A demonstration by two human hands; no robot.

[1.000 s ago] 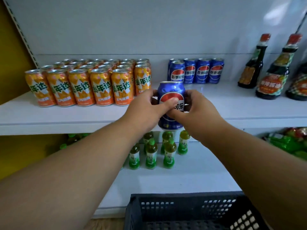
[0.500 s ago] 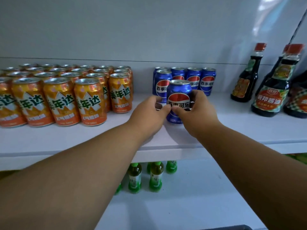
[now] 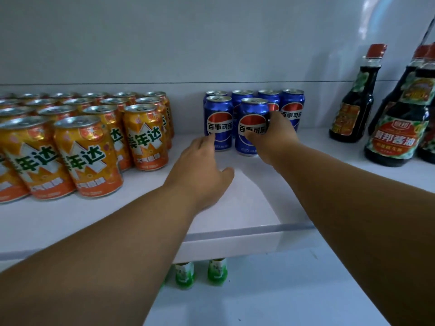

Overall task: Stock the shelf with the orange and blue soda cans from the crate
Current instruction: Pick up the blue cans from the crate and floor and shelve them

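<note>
My right hand (image 3: pixel 274 135) grips the front blue can (image 3: pixel 253 127) upright on the shelf (image 3: pixel 247 196); my left hand (image 3: pixel 202 168), fingers relaxed, fingertips touching the neighbouring blue can (image 3: pixel 217 123) left of it.

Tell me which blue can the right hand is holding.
The right hand grips the front-row blue can on the right, beside the other front can. The back-row cans stand untouched; the left hand grips none.
</note>
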